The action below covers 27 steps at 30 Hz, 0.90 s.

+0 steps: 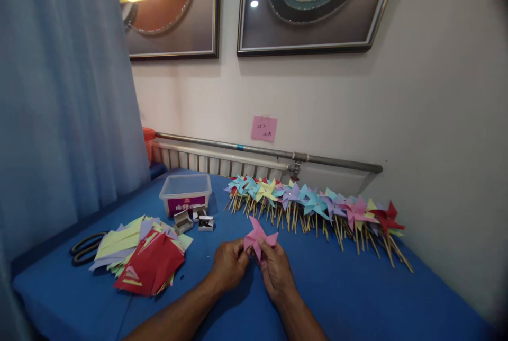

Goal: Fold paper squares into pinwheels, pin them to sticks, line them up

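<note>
Pink pinwheel [257,237] in hand over the blue surface [325,283]
Right hand [275,271] has its grip clamped on it; left hand [230,263] is at its edge, can't tell if that grip's pinching. Row of pinwheels [313,202] lies beyond.

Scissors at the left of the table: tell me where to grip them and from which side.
Best taken by the black handle loops, probably from the left: they stick out that way, while the paper pile hides the blades.
</note>
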Each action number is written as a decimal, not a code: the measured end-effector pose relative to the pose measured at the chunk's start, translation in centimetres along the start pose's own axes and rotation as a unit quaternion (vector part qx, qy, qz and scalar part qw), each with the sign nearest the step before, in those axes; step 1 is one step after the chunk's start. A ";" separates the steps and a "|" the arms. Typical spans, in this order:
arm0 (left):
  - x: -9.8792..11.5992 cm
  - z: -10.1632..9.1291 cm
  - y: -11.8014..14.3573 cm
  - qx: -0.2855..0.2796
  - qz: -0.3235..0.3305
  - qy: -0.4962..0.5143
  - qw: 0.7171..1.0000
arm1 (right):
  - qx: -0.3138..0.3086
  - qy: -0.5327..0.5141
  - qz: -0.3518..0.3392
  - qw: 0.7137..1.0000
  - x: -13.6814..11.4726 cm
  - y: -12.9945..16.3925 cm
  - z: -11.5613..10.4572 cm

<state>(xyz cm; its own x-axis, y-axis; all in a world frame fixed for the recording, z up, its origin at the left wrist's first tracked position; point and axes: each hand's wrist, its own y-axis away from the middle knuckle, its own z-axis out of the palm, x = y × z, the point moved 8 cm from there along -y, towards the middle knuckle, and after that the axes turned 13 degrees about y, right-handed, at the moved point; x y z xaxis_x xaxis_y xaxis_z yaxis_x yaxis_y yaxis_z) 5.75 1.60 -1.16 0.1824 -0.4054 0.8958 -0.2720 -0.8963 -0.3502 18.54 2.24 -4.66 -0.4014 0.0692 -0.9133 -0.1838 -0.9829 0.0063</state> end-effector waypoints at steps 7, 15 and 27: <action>-0.1 -0.2 0.0 0.005 0.003 -0.046 0.999 | -0.008 -0.002 0.001 1.000 0.0 0.1 0.1; -0.2 0.0 0.1 -0.004 0.024 -0.060 0.998 | 0.007 -0.015 0.002 1.000 0.0 0.2 0.0; -0.1 0.0 0.2 0.008 0.005 -0.068 0.998 | 0.011 -0.016 0.006 1.000 0.2 0.2 -0.1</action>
<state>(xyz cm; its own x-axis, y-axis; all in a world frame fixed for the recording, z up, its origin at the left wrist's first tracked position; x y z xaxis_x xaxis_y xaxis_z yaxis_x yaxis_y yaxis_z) 5.65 1.46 -1.35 0.3061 -0.4335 0.8476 -0.2598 -0.8946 -0.3637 18.53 2.02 -4.93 -0.4317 0.0634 -0.8998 -0.1979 -0.9799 0.0259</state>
